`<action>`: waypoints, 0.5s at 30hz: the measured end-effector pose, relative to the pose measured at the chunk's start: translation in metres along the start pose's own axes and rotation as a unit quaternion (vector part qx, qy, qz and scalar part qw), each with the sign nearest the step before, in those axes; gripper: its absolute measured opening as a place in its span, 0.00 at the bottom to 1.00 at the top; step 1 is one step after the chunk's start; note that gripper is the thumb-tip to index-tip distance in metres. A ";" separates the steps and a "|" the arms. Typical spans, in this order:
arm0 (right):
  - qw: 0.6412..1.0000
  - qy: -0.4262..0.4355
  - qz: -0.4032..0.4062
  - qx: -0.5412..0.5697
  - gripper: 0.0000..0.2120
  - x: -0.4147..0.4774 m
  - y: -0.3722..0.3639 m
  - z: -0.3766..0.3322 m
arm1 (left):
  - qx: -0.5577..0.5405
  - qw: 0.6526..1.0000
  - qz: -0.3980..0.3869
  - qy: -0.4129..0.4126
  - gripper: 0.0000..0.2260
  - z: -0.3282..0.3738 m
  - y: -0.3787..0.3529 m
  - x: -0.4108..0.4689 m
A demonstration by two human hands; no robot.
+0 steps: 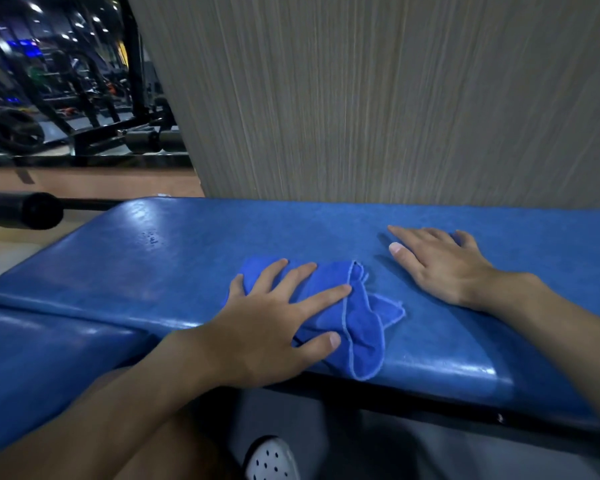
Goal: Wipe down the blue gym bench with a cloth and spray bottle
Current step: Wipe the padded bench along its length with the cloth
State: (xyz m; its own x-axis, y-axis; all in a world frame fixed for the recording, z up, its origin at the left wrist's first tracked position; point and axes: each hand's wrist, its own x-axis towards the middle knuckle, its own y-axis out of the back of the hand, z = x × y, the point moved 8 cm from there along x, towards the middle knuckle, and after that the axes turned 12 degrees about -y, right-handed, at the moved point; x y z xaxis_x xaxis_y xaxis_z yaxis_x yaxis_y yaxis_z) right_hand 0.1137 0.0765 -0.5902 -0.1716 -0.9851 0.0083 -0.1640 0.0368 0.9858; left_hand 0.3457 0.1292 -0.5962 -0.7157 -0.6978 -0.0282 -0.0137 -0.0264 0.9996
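Left hand (271, 323) presses the crumpled blue microfibre cloth (357, 323) flat, fingers (323, 298) spread and straight, near the front edge of the blue padded vinyl worktop (153, 271), which runs left-right. Right hand (444, 268) rests flat, released, just right of the cloth.

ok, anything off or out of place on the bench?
Nothing damaged. The cloth is crumpled under the left hand, one corner drooping over the near edge of the bench. A few droplets sit left of it. No spray bottle in view.
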 end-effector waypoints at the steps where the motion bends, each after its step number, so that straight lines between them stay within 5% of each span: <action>1: 1.000 0.001 0.004 -0.005 0.30 0.000 0.002 -0.002 | 0.001 1.000 0.001 0.000 0.29 0.000 0.000 -0.001; 15: 1.000 0.007 -0.019 -0.019 0.38 0.013 -0.015 -0.013 | -0.022 0.999 0.012 0.046 0.24 -0.106 0.004 0.161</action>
State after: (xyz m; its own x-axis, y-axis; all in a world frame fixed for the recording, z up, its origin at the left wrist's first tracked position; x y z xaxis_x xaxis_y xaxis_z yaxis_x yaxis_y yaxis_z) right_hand 0.1270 0.0607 -0.6030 -0.1530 -0.9878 -0.0277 -0.1322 -0.0073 0.9912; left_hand 0.3049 -0.0593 -0.5983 -0.6485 -0.7612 -0.0062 0.0350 -0.0379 0.9987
